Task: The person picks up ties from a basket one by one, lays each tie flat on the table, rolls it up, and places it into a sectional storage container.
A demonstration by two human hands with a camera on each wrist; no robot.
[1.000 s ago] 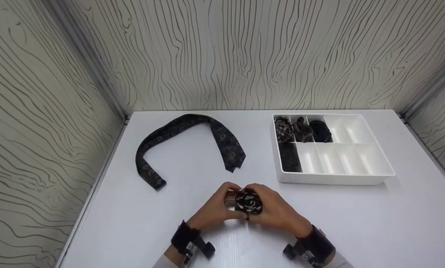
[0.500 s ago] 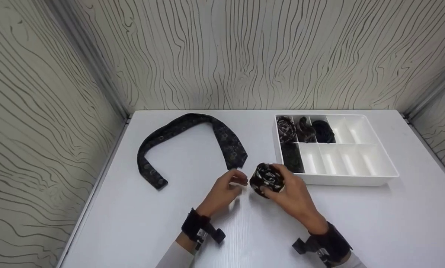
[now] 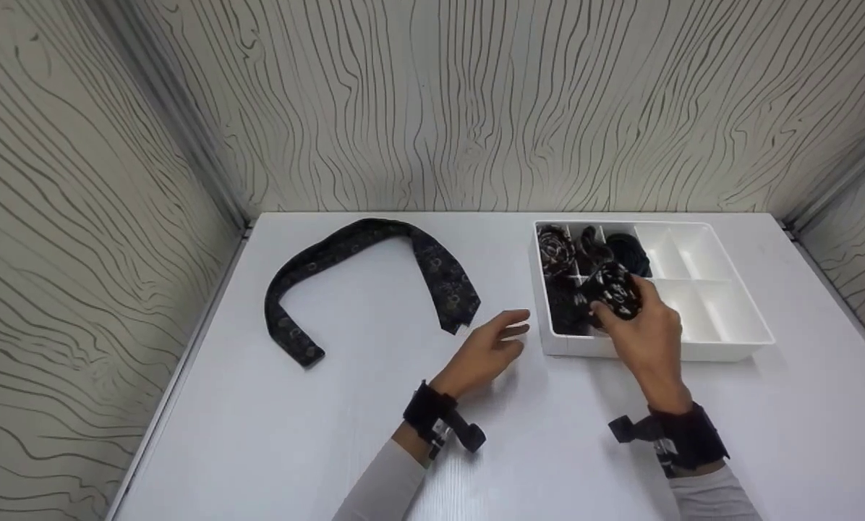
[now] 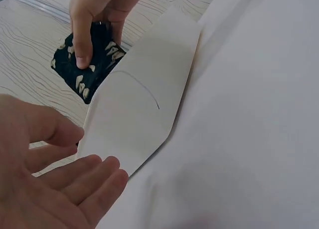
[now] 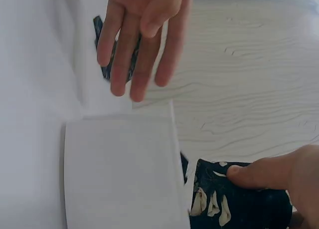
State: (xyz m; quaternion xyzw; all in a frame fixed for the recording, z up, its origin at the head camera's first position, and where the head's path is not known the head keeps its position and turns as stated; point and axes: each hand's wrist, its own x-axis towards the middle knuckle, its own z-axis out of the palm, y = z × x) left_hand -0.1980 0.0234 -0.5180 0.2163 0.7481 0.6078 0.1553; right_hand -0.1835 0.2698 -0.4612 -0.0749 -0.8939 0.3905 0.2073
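Note:
My right hand (image 3: pixel 646 329) grips a rolled-up necktie (image 3: pixel 615 291), black with pale flecks, over the front row of a white divided tray (image 3: pixel 620 349). In the right wrist view the thumb presses on the side of this dark roll (image 5: pixel 254 206), above the tray's rim. Whether the roll touches the tray floor I cannot tell. Just left of the tray, my left hand (image 3: pixel 479 356) hovers over the table with its fingers loosely extended and nothing in them. A dark patterned necktie (image 3: pixel 443 278) lies unrolled in an arch at the back left.
Rolled ties fill compartments at the tray's left: a flecked one (image 3: pixel 556 250), a brown one (image 3: pixel 593 250) and a navy one (image 3: pixel 626 253) at the back, and a dark one (image 3: pixel 564 307) in front. Wood-patterned walls (image 3: pixel 432 108) enclose the white table (image 3: pixel 273 434).
The right hand has carried the rolled necktie from the table's front middle, rightward and back, over the tray. My left hand has let go of the roll and drifted right toward the tray.

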